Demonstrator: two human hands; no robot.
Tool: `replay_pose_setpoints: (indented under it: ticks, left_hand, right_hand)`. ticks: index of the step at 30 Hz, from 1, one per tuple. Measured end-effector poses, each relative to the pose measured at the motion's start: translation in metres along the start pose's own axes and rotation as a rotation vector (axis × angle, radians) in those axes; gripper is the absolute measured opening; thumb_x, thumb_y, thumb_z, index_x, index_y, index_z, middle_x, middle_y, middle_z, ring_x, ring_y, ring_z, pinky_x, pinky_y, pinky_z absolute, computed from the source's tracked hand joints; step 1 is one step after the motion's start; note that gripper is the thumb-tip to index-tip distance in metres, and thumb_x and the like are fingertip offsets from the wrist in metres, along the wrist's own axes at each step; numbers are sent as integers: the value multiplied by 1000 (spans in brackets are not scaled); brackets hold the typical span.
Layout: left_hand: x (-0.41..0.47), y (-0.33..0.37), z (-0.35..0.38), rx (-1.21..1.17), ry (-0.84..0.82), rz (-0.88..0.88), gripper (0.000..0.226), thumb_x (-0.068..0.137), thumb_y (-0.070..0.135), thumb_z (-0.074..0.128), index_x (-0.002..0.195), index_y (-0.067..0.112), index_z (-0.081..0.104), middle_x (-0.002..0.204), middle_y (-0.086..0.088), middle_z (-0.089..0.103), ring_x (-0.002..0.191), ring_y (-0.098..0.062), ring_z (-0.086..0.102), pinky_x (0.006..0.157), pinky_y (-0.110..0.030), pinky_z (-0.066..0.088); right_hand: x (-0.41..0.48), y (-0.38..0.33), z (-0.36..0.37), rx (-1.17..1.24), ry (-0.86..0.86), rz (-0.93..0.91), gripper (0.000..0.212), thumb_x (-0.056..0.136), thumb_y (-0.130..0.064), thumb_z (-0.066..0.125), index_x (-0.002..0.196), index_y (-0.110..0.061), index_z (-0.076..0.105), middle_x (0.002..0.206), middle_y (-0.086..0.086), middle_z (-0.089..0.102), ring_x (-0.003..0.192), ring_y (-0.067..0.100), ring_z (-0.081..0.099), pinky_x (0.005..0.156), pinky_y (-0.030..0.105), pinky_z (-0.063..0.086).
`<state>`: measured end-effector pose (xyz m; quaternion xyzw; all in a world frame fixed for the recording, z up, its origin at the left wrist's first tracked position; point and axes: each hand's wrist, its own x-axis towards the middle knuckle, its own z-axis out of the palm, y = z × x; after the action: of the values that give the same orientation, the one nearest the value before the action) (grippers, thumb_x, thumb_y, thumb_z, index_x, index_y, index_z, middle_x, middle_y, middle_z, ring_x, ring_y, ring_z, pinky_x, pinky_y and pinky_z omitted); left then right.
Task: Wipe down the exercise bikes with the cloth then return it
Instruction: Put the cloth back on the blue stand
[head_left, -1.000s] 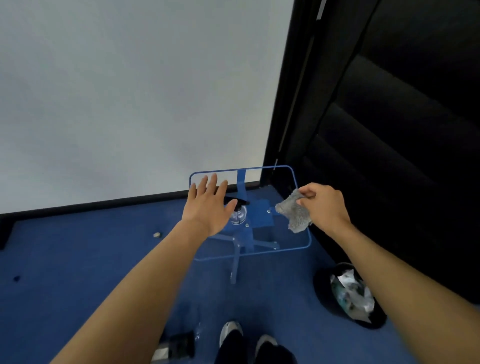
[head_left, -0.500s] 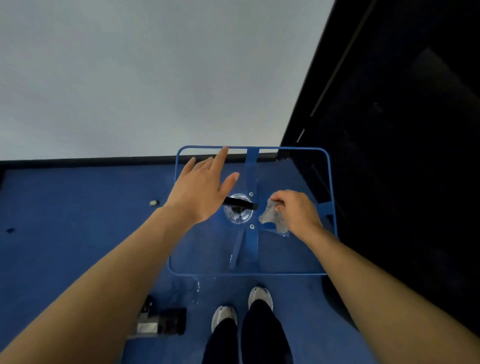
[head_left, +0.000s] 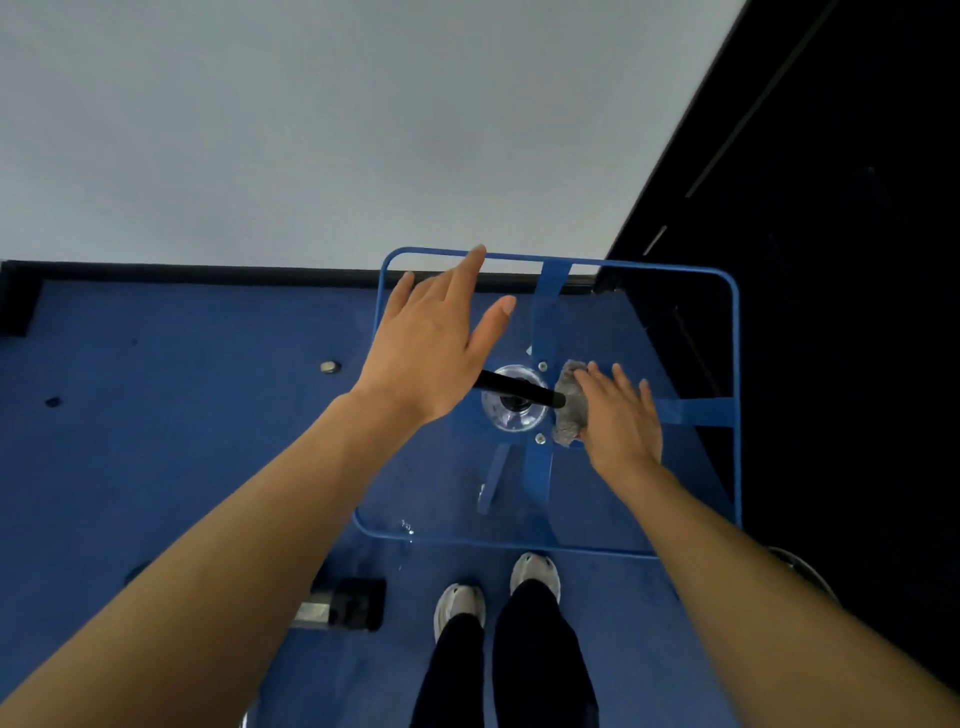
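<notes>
A small grey cloth (head_left: 570, 401) lies crumpled on the glass top of a blue-framed table (head_left: 736, 338), just right of the round central hub (head_left: 514, 415). My right hand (head_left: 621, 422) rests flat over the cloth's right side, fingers straight and apart, fingertips touching it. My left hand (head_left: 431, 353) hovers open above the table's left part, fingers spread, holding nothing. A black bar (head_left: 517, 388) crosses the hub between my hands. No exercise bike is in view.
Blue carpet surrounds the table, with a white wall behind and a black panel (head_left: 831, 260) on the right. A black and silver object (head_left: 343, 605) lies on the floor left of my shoes (head_left: 460, 605). A small pebble-like item (head_left: 330, 366) sits further left.
I have stepped closer and now look down over the table. My right hand went from pinching the cloth to lying flat with fingers straightened over it. My left hand stayed open.
</notes>
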<state>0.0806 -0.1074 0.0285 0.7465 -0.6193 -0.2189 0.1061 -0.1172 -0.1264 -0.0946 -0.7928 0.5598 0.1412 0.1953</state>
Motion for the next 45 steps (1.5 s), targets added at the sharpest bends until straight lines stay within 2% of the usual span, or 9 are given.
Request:
replay_pose_setpoints:
  ticks: [3,8,13,19,22,26,32,36,45]
  left_hand:
    - [-1,-2,1,-23,15,-2,60,98,44,27,148,14,17,132,-6,52,132,-17,37,118,-35,10]
    - [-3,-7,2,-3,36,-19,58,98,43,28,148,13,19,133,-6,51,130,-17,38,117,-35,11]
    - [-2,-14,5,-17,51,-70,58,97,44,26,146,13,22,130,-6,52,129,-20,39,118,-36,11]
    - [-3,-15,11,-6,38,-78,59,97,45,25,146,11,24,125,-9,55,125,-22,43,117,-37,14]
    - [-3,-17,10,8,59,-79,58,97,44,26,145,11,24,133,-8,51,128,-21,40,117,-36,12]
    - [-3,-21,11,8,87,-105,55,99,41,28,144,9,27,139,-8,46,130,-23,38,117,-36,14]
    - [-5,-21,16,9,69,-104,57,98,43,26,144,10,27,140,-7,45,132,-22,36,117,-36,13]
    - [-6,-22,16,23,81,-97,55,99,41,27,143,9,28,139,-8,46,130,-24,37,117,-36,13]
    - [-16,-23,8,57,28,-92,57,99,41,28,145,6,24,146,-11,37,138,-24,26,118,-37,10]
  right_hand:
    - [-4,5,-4,-52,-22,-69,77,84,-29,63,146,-23,17,156,2,9,143,28,1,112,53,1]
    - [-9,4,4,180,222,-147,36,86,-8,62,121,-2,57,118,15,60,110,33,53,93,43,45]
    - [-5,3,14,103,40,-110,57,95,-16,47,145,-14,20,155,5,15,143,19,7,116,32,7]
    - [-16,9,10,-65,75,-185,62,93,-21,52,146,-15,20,155,10,14,142,26,13,114,45,15]
    - [-19,11,17,106,269,-115,48,75,-2,72,120,-4,56,119,12,59,107,29,56,84,35,49]
    - [-24,14,22,92,253,-118,45,51,9,83,93,-3,70,79,8,69,69,27,63,54,29,52]
    - [-24,16,20,22,248,-167,50,53,13,80,99,-2,69,95,15,71,87,31,67,75,37,54]
    - [-22,17,25,16,123,-153,61,83,11,55,139,-4,35,146,16,34,137,27,30,114,37,17]
    - [-33,11,16,-66,-37,-118,60,100,-40,23,147,-14,-2,156,3,-4,143,18,-5,117,38,1]
